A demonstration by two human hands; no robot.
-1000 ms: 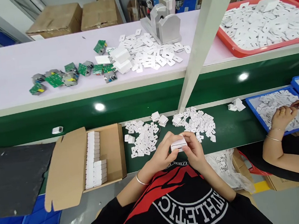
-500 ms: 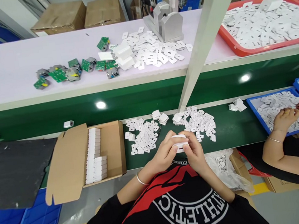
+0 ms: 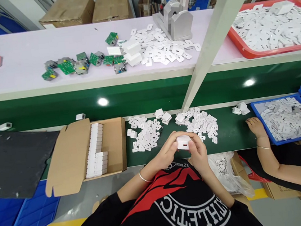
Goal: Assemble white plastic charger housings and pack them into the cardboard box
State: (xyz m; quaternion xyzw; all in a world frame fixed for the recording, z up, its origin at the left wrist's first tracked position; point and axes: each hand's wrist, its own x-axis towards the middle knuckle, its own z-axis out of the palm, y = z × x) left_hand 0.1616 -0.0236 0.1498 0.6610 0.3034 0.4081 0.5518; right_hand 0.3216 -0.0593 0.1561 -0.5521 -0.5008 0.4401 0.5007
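Between my two hands is a small white plastic housing [image 3: 183, 142], with a dark reddish slot on the side that faces me. My left hand [image 3: 169, 150] grips its left end, thumb at the lower edge and fingers along the top. On the right end, my right hand [image 3: 198, 150] is closed with the thumb near the slot. Just beyond my hands, small flat white plates [image 3: 148, 135] lie heaped on the green bench [image 3: 228, 129]. A second heap of white plates [image 3: 203, 123] is to the right, with several white housings [image 3: 166, 117] between the heaps.
On the left, an open cardboard box [image 3: 121, 145] holds stacked white housings, beside a black sheet [image 3: 17, 161]. A slanted post [image 3: 201, 56] rises behind the bench. The upper shelf carries circuit boards [image 3: 66, 66] and a red tray [image 3: 236, 45]. At right, a co-worker's hand [image 3: 257, 127] rests beside a blue tray [image 3: 259, 115].
The housing has turned in my hands, so its slotted side now shows more fully. The co-worker's near hand has moved left, out of the blue tray onto the bench. The view has shifted slightly.
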